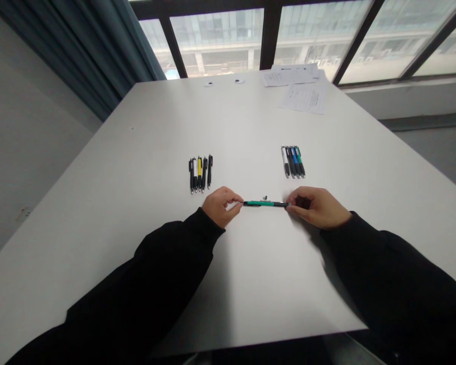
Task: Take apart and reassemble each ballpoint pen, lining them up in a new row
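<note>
A green and black pen (265, 203) lies crosswise between my hands, low over the white table (251, 284). My left hand (221, 205) pinches its left end between thumb and fingers. At the other end, the fingertips of my right hand (317, 207) close on the dark tip. Just beyond the pen's middle sits a tiny dark piece (265, 197), too small to name. Several pens (199, 174), mostly black with one yellow, stand in a row beyond my left hand. Past my right hand lies another row of pens (293, 162) in white, blue and green.
Papers (306, 96) lie at the table's far right. Two small white pieces with dark spots (239, 81) are near the far edge. Behind the table are windows (220, 40) and a blue-grey curtain (79, 45) at the left.
</note>
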Demonstrator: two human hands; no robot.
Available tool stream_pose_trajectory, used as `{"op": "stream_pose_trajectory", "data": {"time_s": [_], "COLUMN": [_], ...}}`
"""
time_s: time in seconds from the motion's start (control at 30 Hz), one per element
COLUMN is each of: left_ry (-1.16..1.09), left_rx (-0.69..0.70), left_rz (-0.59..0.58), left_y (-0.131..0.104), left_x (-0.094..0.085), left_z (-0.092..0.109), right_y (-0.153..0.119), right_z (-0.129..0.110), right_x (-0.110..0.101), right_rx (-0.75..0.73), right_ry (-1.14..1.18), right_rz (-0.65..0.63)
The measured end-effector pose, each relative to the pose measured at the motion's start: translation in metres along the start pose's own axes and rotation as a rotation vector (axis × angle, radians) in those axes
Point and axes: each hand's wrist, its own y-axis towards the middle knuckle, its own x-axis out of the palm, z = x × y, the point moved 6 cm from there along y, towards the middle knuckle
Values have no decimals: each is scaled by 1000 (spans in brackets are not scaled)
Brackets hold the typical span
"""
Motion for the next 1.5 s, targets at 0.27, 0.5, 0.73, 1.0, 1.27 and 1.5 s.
{"op": "stream_pose_trajectory", "data": {"time_s": [0.27,0.5,0.73,1.0,1.27,1.5], "left_ry": [4,24,44,37,40,49], "left_rx": [13,56,68,77,80,81], "left_rz": [-17,-33,-4,7,10,3], "left_y": [-1,0,0,0,-1,0], "left_x": [2,3,3,2,1,2], "left_z": [-2,-2,-1,-1,0,-1], "right_y": [1,1,1,0,0,0], "right_z": [-3,-5,-2,-2,1,0], "right_x": [1,0,-1,-1,-1,1], "right_rx": [-17,-23,-4,-16,8,19], "right_ry": [5,-17,-19,-27,-21,-2], "right_rz": [-2,-3,-4,9,5,-7]}}
